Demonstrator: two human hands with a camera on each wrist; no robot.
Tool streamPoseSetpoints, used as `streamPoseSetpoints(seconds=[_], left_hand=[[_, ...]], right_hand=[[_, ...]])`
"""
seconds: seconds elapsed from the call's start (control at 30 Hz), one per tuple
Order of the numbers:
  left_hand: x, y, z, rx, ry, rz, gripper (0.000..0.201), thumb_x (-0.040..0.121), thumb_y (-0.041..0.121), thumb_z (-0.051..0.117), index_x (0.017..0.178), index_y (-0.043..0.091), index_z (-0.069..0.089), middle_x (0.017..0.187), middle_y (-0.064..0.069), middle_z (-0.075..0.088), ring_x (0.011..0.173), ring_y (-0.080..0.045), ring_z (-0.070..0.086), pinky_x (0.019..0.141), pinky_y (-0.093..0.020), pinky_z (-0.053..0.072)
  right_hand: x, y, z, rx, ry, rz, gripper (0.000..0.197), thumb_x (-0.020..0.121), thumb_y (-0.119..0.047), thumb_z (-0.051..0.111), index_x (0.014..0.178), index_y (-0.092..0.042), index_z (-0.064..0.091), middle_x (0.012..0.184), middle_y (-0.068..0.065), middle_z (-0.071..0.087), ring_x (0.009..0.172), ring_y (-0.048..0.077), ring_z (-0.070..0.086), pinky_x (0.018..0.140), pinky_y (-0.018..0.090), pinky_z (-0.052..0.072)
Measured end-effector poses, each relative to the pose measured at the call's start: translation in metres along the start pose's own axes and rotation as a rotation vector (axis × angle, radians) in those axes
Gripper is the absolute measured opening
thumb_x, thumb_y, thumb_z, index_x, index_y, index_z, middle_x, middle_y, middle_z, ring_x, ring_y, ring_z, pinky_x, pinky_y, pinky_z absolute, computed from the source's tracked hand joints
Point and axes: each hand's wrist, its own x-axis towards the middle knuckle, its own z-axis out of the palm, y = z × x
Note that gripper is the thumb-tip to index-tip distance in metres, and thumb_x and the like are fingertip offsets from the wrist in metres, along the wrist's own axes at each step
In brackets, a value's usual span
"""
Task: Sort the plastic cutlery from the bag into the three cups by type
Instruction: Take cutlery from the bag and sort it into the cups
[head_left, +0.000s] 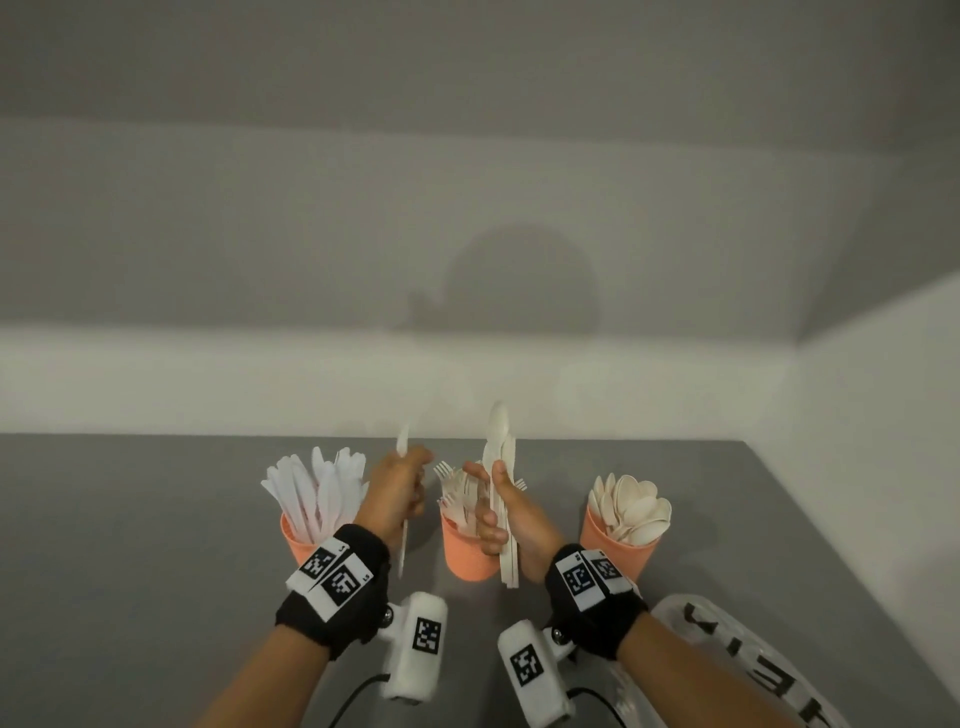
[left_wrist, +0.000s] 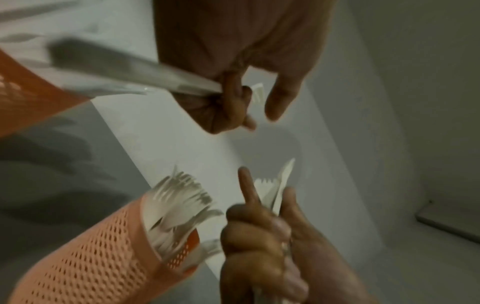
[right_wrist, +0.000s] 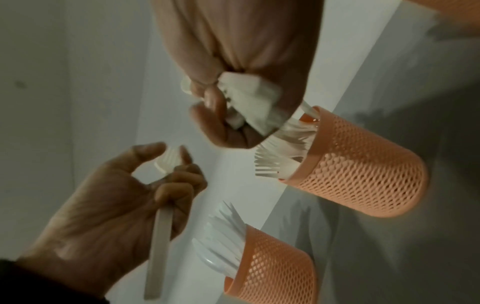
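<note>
Three orange mesh cups stand in a row: the left cup (head_left: 300, 543) holds white knives, the middle cup (head_left: 462, 553) forks, the right cup (head_left: 615, 543) spoons. My left hand (head_left: 397, 493) grips one white utensil (head_left: 402, 441) upright between the left and middle cups; its tip (right_wrist: 168, 162) looks toothed. In front of the fork cup (right_wrist: 363, 174), my right hand (head_left: 501, 514) holds a bundle of several utensils (head_left: 501, 457), a spoon bowl on top and fork tines at the side. The hands are close together but apart.
A clear plastic bag (head_left: 727, 654) with black lettering lies on the grey table (head_left: 130, 519) at the lower right, under my right forearm. A pale wall runs just behind the cups and along the table's right side.
</note>
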Motion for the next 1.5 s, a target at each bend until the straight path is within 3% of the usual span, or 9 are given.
streamPoseSetpoints(seconds=[0.17, 0.27, 0.4, 0.57, 0.8, 0.97, 1.13, 1.3, 1.5], left_hand=[[-0.009, -0.017, 0.021, 0.259, -0.088, 0.043, 0.019, 0.093, 0.022, 0.052, 0.09, 0.007, 0.062, 0.049, 0.008, 0.051, 0.035, 0.0, 0.043, 0.036, -0.011, 0.031], [-0.005, -0.026, 0.025, 0.277, -0.035, 0.018, 0.021, 0.092, 0.03, 0.053, 0.081, 0.013, 0.058, 0.063, 0.0, 0.051, 0.052, -0.009, 0.045, 0.045, -0.02, 0.033], [-0.003, -0.025, 0.025, 0.267, -0.094, -0.077, 0.028, 0.094, 0.032, 0.05, 0.09, 0.005, 0.057, 0.066, -0.004, 0.041, 0.042, -0.007, 0.032, 0.036, -0.017, 0.026], [-0.003, -0.023, 0.025, 0.136, -0.129, -0.112, 0.021, 0.096, 0.02, 0.045, 0.092, 0.006, 0.06, 0.064, 0.001, 0.044, 0.046, -0.006, 0.032, 0.034, -0.013, 0.027], [0.016, -0.008, 0.02, -0.175, 0.049, -0.086, 0.031, 0.099, 0.015, 0.034, 0.072, 0.011, 0.049, 0.063, -0.002, 0.044, 0.032, -0.002, 0.035, 0.031, -0.014, 0.027], [0.029, 0.001, 0.01, -0.323, 0.211, -0.108, 0.032, 0.101, 0.023, 0.029, 0.078, 0.013, 0.049, 0.066, -0.002, 0.046, 0.057, -0.014, 0.046, 0.052, -0.024, 0.039], [0.021, -0.007, 0.008, -0.072, 0.134, -0.082, 0.044, 0.09, 0.059, 0.038, 0.085, 0.017, 0.051, 0.042, 0.008, 0.026, 0.03, -0.005, 0.025, 0.036, -0.017, 0.021], [0.006, -0.001, 0.027, 0.178, 0.047, 0.047, 0.031, 0.088, 0.04, 0.057, 0.068, 0.016, 0.053, 0.027, 0.011, 0.037, 0.024, -0.001, 0.035, 0.037, -0.016, 0.029], [0.015, -0.001, 0.025, 0.463, 0.068, 0.112, 0.033, 0.091, 0.03, 0.05, 0.063, 0.013, 0.049, 0.055, 0.0, 0.046, 0.049, -0.014, 0.041, 0.049, -0.026, 0.031]], right_hand=[[-0.006, -0.007, 0.011, -0.076, -0.046, 0.012, 0.043, 0.088, -0.057, 0.037, 0.08, -0.031, 0.07, 0.038, -0.008, 0.034, 0.027, 0.001, 0.027, 0.029, 0.012, 0.021], [-0.009, -0.007, 0.013, -0.098, -0.03, 0.021, 0.033, 0.095, -0.046, 0.039, 0.104, -0.02, 0.058, 0.037, -0.008, 0.034, 0.027, 0.002, 0.027, 0.029, 0.012, 0.02], [-0.013, -0.01, 0.014, -0.138, -0.045, 0.066, 0.04, 0.09, -0.051, 0.042, 0.089, -0.011, 0.049, 0.034, -0.009, 0.034, 0.025, 0.003, 0.026, 0.029, 0.012, 0.019], [-0.014, -0.013, 0.012, -0.153, -0.077, 0.074, 0.034, 0.097, -0.042, 0.038, 0.122, -0.019, 0.047, 0.042, -0.006, 0.047, 0.025, 0.002, 0.027, 0.03, 0.011, 0.021], [-0.021, -0.017, 0.007, -0.228, -0.077, 0.113, 0.036, 0.1, -0.029, 0.03, 0.073, -0.009, 0.042, 0.032, -0.008, 0.044, 0.021, 0.003, 0.024, 0.03, 0.012, 0.016], [-0.015, -0.01, -0.003, -0.328, 0.004, 0.025, 0.03, 0.099, -0.02, 0.035, 0.122, -0.017, 0.053, 0.042, -0.005, 0.046, 0.027, 0.002, 0.024, 0.029, 0.012, 0.019], [-0.014, -0.01, -0.004, -0.404, 0.071, -0.048, 0.024, 0.101, -0.024, 0.035, 0.111, -0.02, 0.056, 0.042, -0.005, 0.042, 0.028, 0.003, 0.025, 0.029, 0.014, 0.021], [-0.014, -0.002, 0.002, -0.549, 0.042, -0.085, 0.029, 0.1, -0.033, 0.037, 0.117, -0.02, 0.056, 0.045, -0.004, 0.046, 0.028, 0.004, 0.028, 0.032, 0.015, 0.024], [-0.019, -0.001, 0.005, -0.662, 0.002, -0.083, 0.038, 0.097, -0.037, 0.042, 0.122, -0.009, 0.053, 0.046, -0.004, 0.055, 0.033, 0.008, 0.046, 0.035, 0.019, 0.039]])
